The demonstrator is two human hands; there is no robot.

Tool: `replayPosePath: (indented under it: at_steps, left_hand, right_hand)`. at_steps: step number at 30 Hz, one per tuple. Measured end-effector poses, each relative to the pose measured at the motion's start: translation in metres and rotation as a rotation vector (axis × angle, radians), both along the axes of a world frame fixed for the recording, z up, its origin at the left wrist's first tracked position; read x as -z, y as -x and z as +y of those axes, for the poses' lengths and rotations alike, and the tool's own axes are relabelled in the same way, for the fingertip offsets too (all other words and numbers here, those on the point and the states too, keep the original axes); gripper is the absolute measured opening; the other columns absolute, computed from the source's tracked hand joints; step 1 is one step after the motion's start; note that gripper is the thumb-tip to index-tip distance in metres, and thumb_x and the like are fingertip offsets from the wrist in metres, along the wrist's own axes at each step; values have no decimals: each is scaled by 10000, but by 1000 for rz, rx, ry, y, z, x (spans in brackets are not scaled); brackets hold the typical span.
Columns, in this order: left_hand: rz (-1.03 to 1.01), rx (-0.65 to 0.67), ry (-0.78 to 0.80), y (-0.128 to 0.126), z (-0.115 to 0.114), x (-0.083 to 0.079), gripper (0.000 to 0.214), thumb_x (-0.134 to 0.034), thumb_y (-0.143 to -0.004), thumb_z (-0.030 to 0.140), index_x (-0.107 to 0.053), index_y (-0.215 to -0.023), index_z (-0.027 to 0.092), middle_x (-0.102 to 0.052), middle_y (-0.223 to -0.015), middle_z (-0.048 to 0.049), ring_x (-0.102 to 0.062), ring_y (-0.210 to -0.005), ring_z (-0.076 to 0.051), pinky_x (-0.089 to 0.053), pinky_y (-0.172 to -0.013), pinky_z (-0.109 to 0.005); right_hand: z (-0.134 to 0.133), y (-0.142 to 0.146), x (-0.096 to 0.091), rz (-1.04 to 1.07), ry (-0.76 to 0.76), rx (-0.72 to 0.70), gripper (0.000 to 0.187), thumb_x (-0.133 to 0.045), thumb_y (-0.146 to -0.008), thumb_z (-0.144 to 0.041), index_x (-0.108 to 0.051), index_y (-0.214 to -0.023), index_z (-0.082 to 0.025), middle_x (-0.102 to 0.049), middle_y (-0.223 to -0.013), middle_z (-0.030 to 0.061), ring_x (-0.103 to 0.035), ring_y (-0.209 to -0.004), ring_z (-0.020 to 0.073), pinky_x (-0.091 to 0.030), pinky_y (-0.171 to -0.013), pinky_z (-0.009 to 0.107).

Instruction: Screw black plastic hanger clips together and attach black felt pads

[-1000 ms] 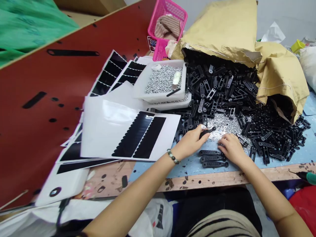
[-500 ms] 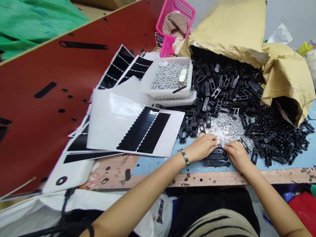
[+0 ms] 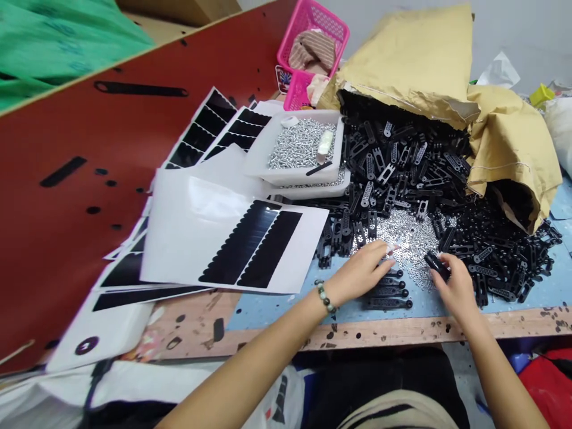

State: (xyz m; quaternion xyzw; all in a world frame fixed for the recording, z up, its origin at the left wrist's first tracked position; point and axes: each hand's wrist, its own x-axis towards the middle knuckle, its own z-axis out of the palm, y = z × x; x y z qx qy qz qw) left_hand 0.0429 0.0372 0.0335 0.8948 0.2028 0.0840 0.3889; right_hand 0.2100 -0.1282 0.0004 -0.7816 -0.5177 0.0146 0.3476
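My left hand [image 3: 363,273], with a beaded bracelet on its wrist, reaches to the near left edge of a pile of small silver nuts and screws [image 3: 409,235]. Its thumb and fingers are apart, and I see nothing held between them. Just below it, a row of long black plastic parts [image 3: 386,302] with rounded ends lies side by side on the blue mat [image 3: 286,307]. On the right, my right hand [image 3: 456,291] grips a short, thick black piece [image 3: 436,264] between thumb and fingers; its exact kind is unclear.
Many black plastic parts [image 3: 402,155] spill from a paper sack [image 3: 411,59]. Another sack [image 3: 513,143] lies to the right. Stacked white tubs [image 3: 259,161] hold silver screws. Sticker sheets [image 3: 179,238] and a pink basket [image 3: 335,36] lie leftward and behind.
My hands have drawn apart. The right hand has moved right and now grips the short black piece; the left thumb has spread away from its fingers. The view has shifted slightly.
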Motion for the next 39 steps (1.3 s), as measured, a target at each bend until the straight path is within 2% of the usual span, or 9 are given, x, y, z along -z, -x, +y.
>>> replayPosePath:
  at_steps: [3, 6, 10, 15, 18, 21, 25, 33, 39]
  left_hand:
    - [-88, -18, 263, -15, -13, -5, 345, -407, -933, 423, -533, -1174, 210, -569, -1167, -85, -533, -1084, -215, -432, -958, -374]
    - [-189, -153, 495, -22, -15, -6, 355, -376, -939, 438, -509, -1168, 201, -595, -1122, -90, -553, -1073, -214, -439, -956, -381]
    - [-176, -315, 593, -20, -5, -6, 376, -388, -926, 399, -389, -1230, 177, -559, -751, 15, -576, -700, -148, -489, -737, -322]
    - [-81, -279, 397, -20, -4, -4, 221, -426, -887, 389, -474, -964, 187, -549, -768, 7, -560, -714, -158, -477, -705, -324]
    - [-104, -257, 293, -21, -4, -5, 223, -431, -884, 391, -504, -830, 187, -590, -870, -37, -582, -815, -185, -480, -745, -340]
    - [-87, -217, 411, -22, -5, -8, 206, -397, -902, 368, -497, -889, 188, -600, -743, -9, -582, -658, -159, -485, -648, -310]
    - [-138, -197, 213, -21, -9, -14, 192, -436, -897, 356, -516, -941, 188, -608, -836, -23, -578, -742, -172, -466, -692, -316]
    - [-152, -123, -164, -6, -8, -17, 271, -383, -946, 382, -506, -799, 190, -564, -725, -11, -535, -653, -153, -409, -631, -278]
    - [-35, 15, -271, 3, 10, -11, 244, -397, -938, 368, -555, -878, 192, -615, -865, -42, -573, -816, -189, -440, -726, -300]
  right_hand:
    - [22, 23, -8, 123, -163, -94, 219, -532, -869, -296, -524, -1067, -202, -633, -970, 87, -604, -884, 213, -501, -774, 358]
    - [44, 13, -19, 110, -136, -237, 212, -472, -897, -283, -535, -1078, -194, -645, -998, 93, -614, -872, 190, -498, -774, 322]
    - [69, -56, -26, -102, 37, 208, 186, -439, -905, -265, -585, -948, -157, -649, -910, 129, -606, -858, 232, -473, -784, 372]
    - [92, -103, -20, -206, 405, 289, 182, -570, -789, -183, -608, -964, -150, -669, -856, 138, -616, -848, 264, -459, -749, 374]
    - [84, -88, -23, -119, 204, 195, 163, -514, -808, -158, -621, -931, -163, -667, -877, 113, -617, -860, 240, -463, -790, 376]
    - [67, -55, -33, 153, -120, -94, 156, -487, -873, -231, -620, -947, -198, -653, -946, 71, -617, -885, 198, -498, -782, 347]
    - [58, -13, -48, 253, -185, -443, 165, -486, -914, -231, -642, -966, -236, -634, -945, 50, -607, -923, 175, -506, -821, 344]
    - [57, 7, -58, 44, -242, -499, 208, -463, -928, -193, -645, -1012, -244, -639, -938, 74, -583, -903, 200, -510, -791, 388]
    - [60, 6, -28, 202, -56, -443, 203, -508, -921, -296, -594, -1086, -213, -629, -989, 62, -584, -921, 180, -494, -825, 344]
